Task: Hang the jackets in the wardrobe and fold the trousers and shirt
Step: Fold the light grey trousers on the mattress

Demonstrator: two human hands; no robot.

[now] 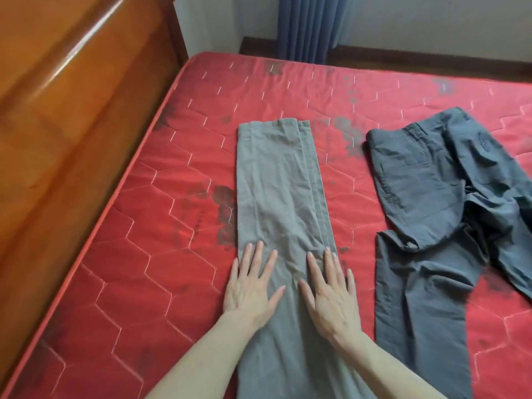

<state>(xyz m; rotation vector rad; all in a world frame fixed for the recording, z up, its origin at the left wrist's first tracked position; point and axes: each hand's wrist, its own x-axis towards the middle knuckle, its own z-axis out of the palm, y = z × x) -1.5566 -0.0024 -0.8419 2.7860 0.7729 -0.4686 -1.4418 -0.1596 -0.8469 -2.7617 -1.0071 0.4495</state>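
Taking the khaki trousers (280, 191) as the marker, they lie lengthwise down the middle of the red mattress (144, 269), legs laid one on the other into a long narrow strip, the far end squared off toward the blue curtain (308, 27). Left of them runs bare mattress and then the polished wooden bed frame (72, 110).

So this pair looks halfway folded, I'd say: doubled along its length, not yet folded across into a short stack.

The left hand (250, 289) lies flat on the near part of the khaki trousers, at their left edge, fingers straight and spread, little finger spilling onto the mattress. Its grip is wide open and holds nothing; it only presses the cloth.

Just right of it, the right hand (329, 292) lies the same way on the trousers' right edge, palm down, fingers straight, grip open, pinching nothing. Both seem to be smoothing.

Further right of the khaki pair, apart from it, the dark grey trousers (440, 211) lie rumpled and unfolded, one leg bunched across the other. Those remain to do.

No jackets, shirt or wardrobe appear from here, so I can't tell how those stand.
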